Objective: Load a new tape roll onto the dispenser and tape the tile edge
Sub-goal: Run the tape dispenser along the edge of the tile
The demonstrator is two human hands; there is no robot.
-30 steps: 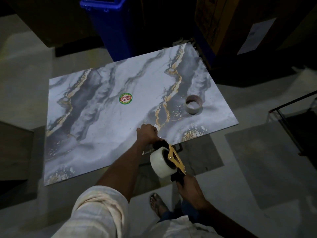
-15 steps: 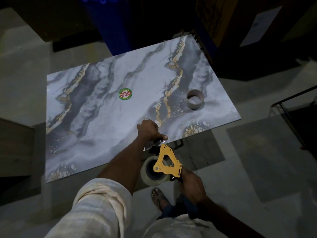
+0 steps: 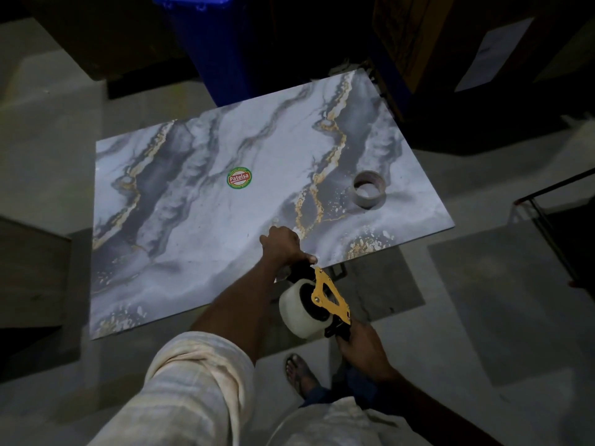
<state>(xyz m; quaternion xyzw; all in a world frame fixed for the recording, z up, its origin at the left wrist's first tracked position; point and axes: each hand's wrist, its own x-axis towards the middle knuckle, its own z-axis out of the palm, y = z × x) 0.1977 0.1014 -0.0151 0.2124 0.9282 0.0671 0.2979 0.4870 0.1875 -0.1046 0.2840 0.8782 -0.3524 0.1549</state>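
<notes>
Dispenser point(image 3: 329, 294) nose toward tile point(image 3: 193, 239) edge, handle in right hand point(image 3: 362, 349)

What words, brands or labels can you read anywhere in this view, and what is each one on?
"Patelsa": on the round green and red sticker stuck on the marble-patterned tile.
Fine print round that sticker's rim: too small to read.
White paper label on the dark box at the upper right: too blurred to read.
No text shows on the tape dispenser or the loose tape roll.
</notes>
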